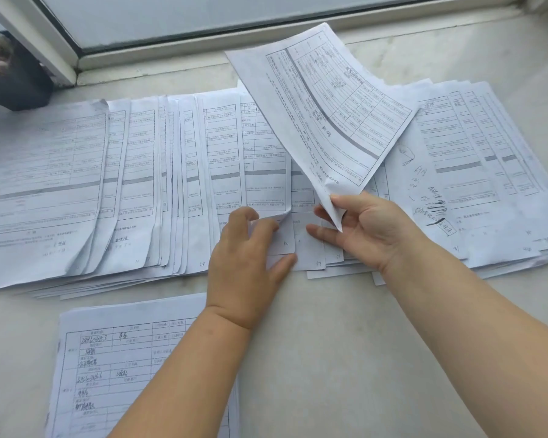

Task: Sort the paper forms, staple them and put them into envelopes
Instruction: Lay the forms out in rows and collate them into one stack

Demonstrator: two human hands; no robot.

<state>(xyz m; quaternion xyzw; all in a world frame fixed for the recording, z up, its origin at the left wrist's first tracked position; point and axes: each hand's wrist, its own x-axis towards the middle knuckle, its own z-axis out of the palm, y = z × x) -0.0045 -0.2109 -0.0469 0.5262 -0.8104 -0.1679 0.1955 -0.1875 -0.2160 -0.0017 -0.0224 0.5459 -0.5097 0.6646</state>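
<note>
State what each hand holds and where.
Right hand pinches the raised form by its lower corner. Left hand curls up the bottom corner of a form in the fanned row.

Overlapping white printed forms (140, 184) are blanketing the pale marble sill (329, 358) from edge to edge — bare stone is showing near-right. A dark plant pot (13, 80) is blocking the far-left corner.

Near stack of forms (114, 358) cut off at bottom edge (left forearm covers part), printed text unreadable

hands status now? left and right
Left hand: fingers curled, lifting the corner of a form in the fanned row.
Right hand: pinching the raised form by its bottom corner.
</note>
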